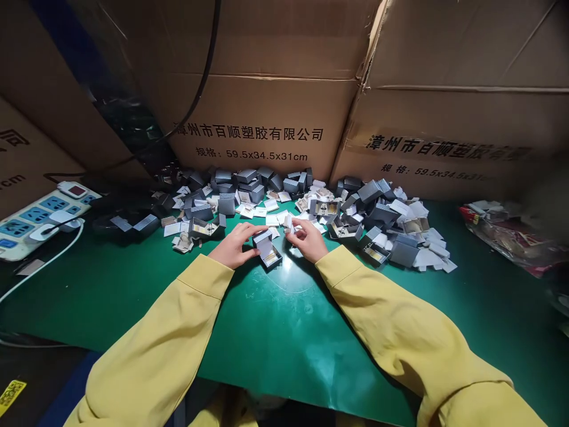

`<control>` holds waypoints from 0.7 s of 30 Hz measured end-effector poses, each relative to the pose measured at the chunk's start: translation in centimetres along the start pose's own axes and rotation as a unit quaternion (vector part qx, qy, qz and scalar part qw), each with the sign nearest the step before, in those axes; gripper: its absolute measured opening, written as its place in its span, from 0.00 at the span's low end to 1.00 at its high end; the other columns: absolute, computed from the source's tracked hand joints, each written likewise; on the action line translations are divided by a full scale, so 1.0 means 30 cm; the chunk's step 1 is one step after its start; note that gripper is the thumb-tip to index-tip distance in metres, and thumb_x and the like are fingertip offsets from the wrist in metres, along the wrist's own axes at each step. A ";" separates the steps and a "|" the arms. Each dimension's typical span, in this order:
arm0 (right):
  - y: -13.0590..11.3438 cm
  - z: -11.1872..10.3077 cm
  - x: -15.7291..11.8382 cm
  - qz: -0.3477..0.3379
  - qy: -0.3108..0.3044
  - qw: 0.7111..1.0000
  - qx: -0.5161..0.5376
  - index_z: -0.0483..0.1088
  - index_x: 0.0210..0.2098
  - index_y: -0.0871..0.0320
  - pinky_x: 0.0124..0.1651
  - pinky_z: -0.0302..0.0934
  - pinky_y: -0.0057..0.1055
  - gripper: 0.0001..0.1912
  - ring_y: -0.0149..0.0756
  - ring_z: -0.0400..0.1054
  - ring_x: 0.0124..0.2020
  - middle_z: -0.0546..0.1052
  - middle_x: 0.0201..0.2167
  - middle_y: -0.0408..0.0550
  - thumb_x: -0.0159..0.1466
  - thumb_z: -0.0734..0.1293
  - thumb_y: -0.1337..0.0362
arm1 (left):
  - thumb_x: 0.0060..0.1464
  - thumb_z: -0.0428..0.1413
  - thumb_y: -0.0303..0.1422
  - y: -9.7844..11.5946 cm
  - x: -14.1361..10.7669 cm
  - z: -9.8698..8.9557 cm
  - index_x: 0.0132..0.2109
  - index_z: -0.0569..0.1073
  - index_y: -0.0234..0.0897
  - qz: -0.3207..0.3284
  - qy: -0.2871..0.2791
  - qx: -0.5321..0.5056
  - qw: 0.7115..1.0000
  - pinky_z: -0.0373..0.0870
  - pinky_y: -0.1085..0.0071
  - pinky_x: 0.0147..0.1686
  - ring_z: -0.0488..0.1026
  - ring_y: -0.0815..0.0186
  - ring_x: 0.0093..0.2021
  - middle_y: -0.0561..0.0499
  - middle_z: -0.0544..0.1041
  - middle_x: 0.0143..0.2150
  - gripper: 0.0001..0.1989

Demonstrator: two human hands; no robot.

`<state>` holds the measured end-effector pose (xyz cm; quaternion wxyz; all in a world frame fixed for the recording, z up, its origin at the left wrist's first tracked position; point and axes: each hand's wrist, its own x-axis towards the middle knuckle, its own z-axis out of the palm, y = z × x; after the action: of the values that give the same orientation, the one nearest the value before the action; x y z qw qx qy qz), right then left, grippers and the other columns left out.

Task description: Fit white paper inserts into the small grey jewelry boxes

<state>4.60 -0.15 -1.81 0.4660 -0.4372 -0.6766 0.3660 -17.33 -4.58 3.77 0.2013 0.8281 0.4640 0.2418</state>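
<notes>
My left hand (239, 245) is closed on the left side of a small dark hinged box (269, 255), which stands open with its pale lining showing. Something gold-coloured lies inside it, too small to make out. To the right of that box, my right hand (307, 238) pinches a small white card piece (290, 225) between thumb and fingertips. Loose white cards (271, 205) lie on the green table (267, 332) just beyond both hands. Behind them is a heap of similar dark boxes (226, 203), some closed and others open.
More boxes and white cards are piled at the right (373, 207). A white power strip (44, 213) with plugs and a white cable lies far left. A clear plastic bag (511, 231) rests at the right. Large cardboard cartons (267, 101) wall off the table's back.
</notes>
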 end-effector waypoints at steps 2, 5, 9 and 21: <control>-0.006 0.000 0.001 0.001 -0.013 1.000 -0.007 0.69 0.42 0.58 0.31 0.64 0.28 0.19 0.25 0.64 0.24 0.70 0.41 0.48 0.52 0.66 0.59 | 0.47 0.56 0.35 0.002 0.000 -0.002 0.53 0.65 0.39 0.002 0.015 0.004 1.000 0.65 0.60 0.47 0.64 0.57 0.49 0.44 0.68 0.46 0.24; -0.011 -0.005 0.001 0.028 -0.047 0.998 -0.011 0.69 0.39 0.58 0.29 0.62 0.27 0.17 0.26 0.63 0.23 0.72 0.31 0.44 0.52 0.66 0.56 | 0.43 0.60 0.38 -0.003 0.000 0.009 0.49 0.64 0.38 0.005 0.030 -0.025 0.999 0.66 0.61 0.46 0.63 0.57 0.52 0.44 0.67 0.51 0.25; -0.011 -0.023 -0.013 0.051 -0.081 0.995 0.023 0.69 0.40 0.59 0.26 0.60 0.26 0.19 0.26 0.62 0.22 0.71 0.24 0.40 0.52 0.66 0.55 | 0.40 0.61 0.40 -0.007 0.001 0.042 0.47 0.61 0.38 -0.032 0.022 -0.094 0.995 0.66 0.61 0.47 0.66 0.59 0.51 0.45 0.68 0.51 0.28; -0.052 -0.044 -0.066 -0.151 -0.110 0.981 -0.043 0.68 0.46 0.55 0.48 0.62 0.35 0.19 0.35 0.67 0.43 0.73 0.42 0.47 0.54 0.68 0.60 | 0.41 0.60 0.43 0.032 0.008 0.116 0.50 0.60 0.39 -0.080 0.060 -0.139 0.985 0.72 0.66 0.39 0.69 0.60 0.49 0.47 0.70 0.48 0.30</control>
<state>5.82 -2.41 -0.63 0.4196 -0.3067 -0.7972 0.3071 -14.53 -5.23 1.58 0.3049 0.7361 0.5021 0.3362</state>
